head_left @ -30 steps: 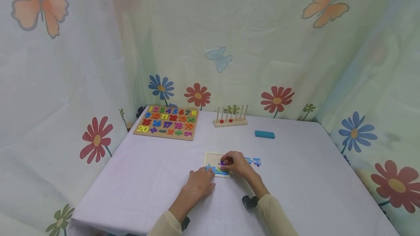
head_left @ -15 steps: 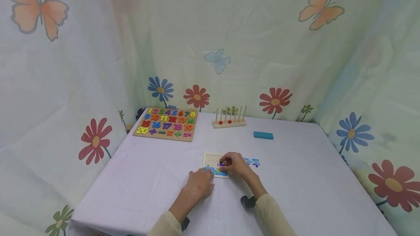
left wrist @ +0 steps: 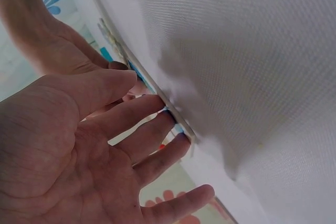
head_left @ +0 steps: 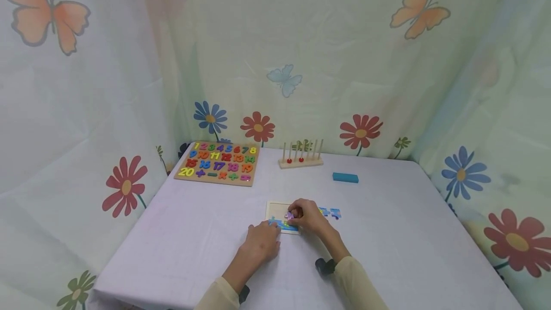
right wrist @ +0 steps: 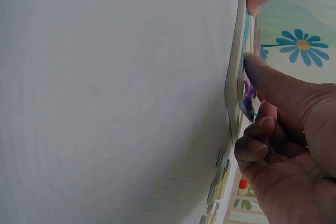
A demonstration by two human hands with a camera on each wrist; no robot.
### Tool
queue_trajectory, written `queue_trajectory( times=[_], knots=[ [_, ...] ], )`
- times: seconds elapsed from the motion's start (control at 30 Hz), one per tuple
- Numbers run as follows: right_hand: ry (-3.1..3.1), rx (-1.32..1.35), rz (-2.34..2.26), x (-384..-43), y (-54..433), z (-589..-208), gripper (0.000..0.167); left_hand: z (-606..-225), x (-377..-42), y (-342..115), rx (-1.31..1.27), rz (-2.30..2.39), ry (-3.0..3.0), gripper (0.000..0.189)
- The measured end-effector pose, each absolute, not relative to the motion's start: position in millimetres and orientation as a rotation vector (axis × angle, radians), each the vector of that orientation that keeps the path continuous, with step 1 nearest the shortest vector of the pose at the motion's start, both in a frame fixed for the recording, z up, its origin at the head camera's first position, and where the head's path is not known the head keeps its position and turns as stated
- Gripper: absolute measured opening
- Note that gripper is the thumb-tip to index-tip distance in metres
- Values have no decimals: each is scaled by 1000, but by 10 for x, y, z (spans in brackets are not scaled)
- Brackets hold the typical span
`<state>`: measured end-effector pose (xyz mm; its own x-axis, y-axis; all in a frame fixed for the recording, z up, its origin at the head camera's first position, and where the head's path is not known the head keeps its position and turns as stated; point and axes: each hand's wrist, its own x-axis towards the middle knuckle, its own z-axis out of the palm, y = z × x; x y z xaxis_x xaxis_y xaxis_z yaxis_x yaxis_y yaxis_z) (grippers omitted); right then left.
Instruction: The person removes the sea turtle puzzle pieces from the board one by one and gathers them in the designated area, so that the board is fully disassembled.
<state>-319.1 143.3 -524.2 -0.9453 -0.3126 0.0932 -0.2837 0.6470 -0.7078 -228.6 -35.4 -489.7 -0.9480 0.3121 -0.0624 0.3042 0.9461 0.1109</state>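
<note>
The puzzle tray (head_left: 277, 209) looks like pale, matt wood. Beneath it spreads matt white cloth (head_left: 193, 238), finely textured in weave. Behind it, the peg rack (head_left: 295, 163) appears bare, smooth wood and the curtain (head_left: 344, 61) creased fabric.

I face a white-clothed table (head_left: 400, 238), pale fabric walls (head_left: 344, 61) hung approx. along its far, L & R edges. Prints incl. orange butterflies (head_left: 435, 15) up high, a sm. blue butterfly (head_left: 287, 87) above far edge, nr. ctr., red & blue flowers (head_left: 258, 127) lower down. Light soft, even.
</note>
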Motion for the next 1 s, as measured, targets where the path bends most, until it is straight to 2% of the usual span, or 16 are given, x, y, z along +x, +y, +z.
queue_trajectory(
  times=[0.6, 1.0],
  knots=[
    [2936, -449, -1152, -3166, 1412, -5269, 26, -4908, -2290, -343, 444, 168, 3004, 40],
    [2971, -502, -1141, -3142, 1438, -5253, 23, -4910, -2302, -337, 451, 149, 3015, 40]
  ],
)
